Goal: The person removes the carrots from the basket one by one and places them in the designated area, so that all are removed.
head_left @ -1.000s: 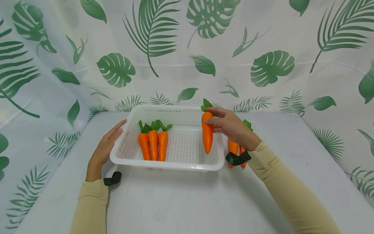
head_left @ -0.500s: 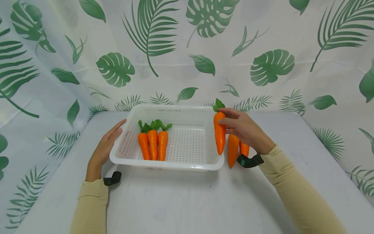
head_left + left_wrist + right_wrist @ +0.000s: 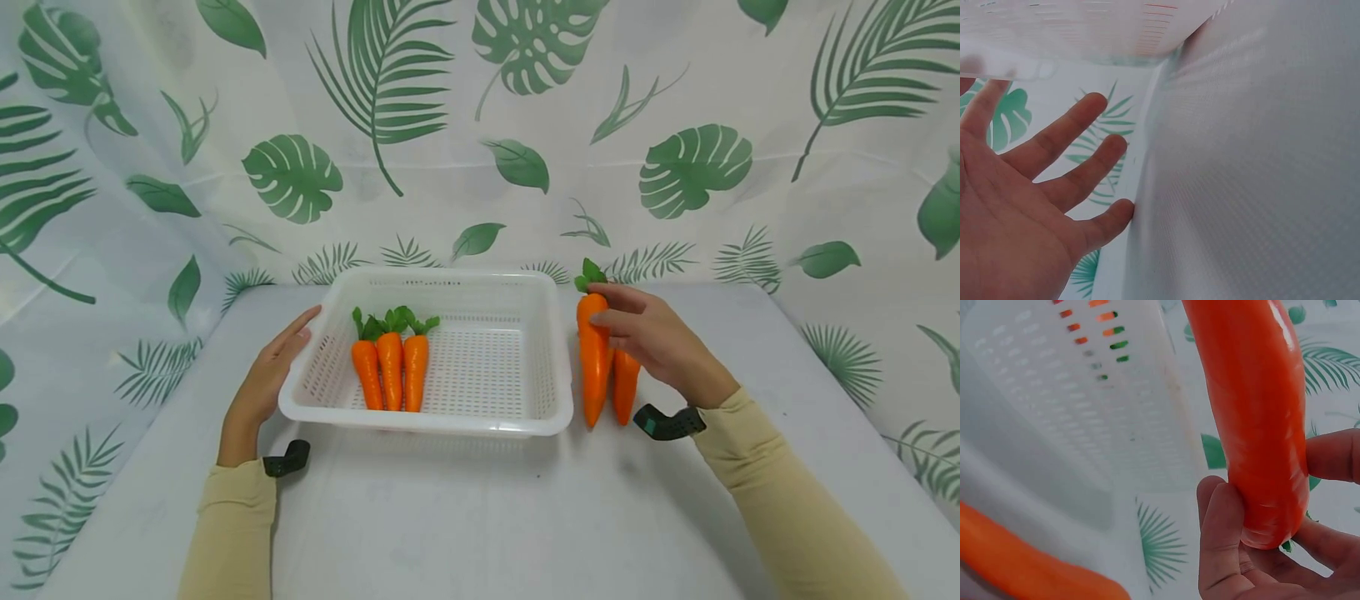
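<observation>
A white perforated plastic basket [image 3: 442,424] stands on the table, with three orange carrots [image 3: 391,371] side by side in its left half, leafy tops away from me. My left hand [image 3: 262,379] rests against the basket's left rim; in the left wrist view its fingers [image 3: 1063,134] are spread and straight. Just right of the basket, my right hand [image 3: 663,337] pinches a carrot [image 3: 594,358] near its leafy top, tip pointing down toward me. Another carrot [image 3: 625,387] lies on the table beside it, partly hidden by the hand. The right wrist view shows the pinched carrot [image 3: 1257,419] close up.
A pale cloth covers the table [image 3: 420,517]. Behind and at the sides hangs a white curtain [image 3: 570,167] printed with green leaves. Each wrist wears a small black camera, such as the right one [image 3: 670,422].
My right hand has carried the carrot rightward, from above the basket's right end to over the table beside it. The left hand and the basket have stayed in place.
</observation>
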Demonstrator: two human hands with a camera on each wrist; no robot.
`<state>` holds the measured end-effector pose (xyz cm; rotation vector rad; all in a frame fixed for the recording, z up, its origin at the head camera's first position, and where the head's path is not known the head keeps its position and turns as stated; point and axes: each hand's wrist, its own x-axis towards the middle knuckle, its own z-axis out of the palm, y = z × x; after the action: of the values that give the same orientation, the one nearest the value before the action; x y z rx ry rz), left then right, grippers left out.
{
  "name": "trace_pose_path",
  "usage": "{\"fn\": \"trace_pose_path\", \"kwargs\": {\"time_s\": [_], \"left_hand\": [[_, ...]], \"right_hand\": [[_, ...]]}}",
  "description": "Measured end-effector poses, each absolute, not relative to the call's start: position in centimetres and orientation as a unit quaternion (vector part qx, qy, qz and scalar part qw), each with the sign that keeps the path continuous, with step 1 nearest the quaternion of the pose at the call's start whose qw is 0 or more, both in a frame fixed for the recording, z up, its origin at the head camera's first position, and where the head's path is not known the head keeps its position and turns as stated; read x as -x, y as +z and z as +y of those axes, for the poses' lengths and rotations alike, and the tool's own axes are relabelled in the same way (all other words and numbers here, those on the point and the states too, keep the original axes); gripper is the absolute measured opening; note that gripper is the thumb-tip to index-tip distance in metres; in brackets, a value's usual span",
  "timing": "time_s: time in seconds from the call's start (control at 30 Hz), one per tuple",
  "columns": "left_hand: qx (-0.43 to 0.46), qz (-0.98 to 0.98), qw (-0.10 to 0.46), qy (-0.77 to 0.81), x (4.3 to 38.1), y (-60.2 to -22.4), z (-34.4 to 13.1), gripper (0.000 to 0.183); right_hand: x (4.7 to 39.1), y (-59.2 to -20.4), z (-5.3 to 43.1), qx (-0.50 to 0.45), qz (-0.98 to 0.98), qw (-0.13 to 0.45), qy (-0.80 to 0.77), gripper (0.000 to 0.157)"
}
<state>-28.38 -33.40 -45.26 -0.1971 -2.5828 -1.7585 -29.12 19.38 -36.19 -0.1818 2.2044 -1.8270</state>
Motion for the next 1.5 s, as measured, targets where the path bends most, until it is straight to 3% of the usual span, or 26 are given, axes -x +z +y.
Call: {"fn": "trace_pose_path", "kwargs": {"time_s": [1.5], "left_hand": [[0.063,-0.819,0.007,-0.570,28.3,-45.1,-33.2,0.059]], "right_hand": [[29.4,-41.3,27.4,-0.014,0.737,0.100,-0.668,0.066]]}}
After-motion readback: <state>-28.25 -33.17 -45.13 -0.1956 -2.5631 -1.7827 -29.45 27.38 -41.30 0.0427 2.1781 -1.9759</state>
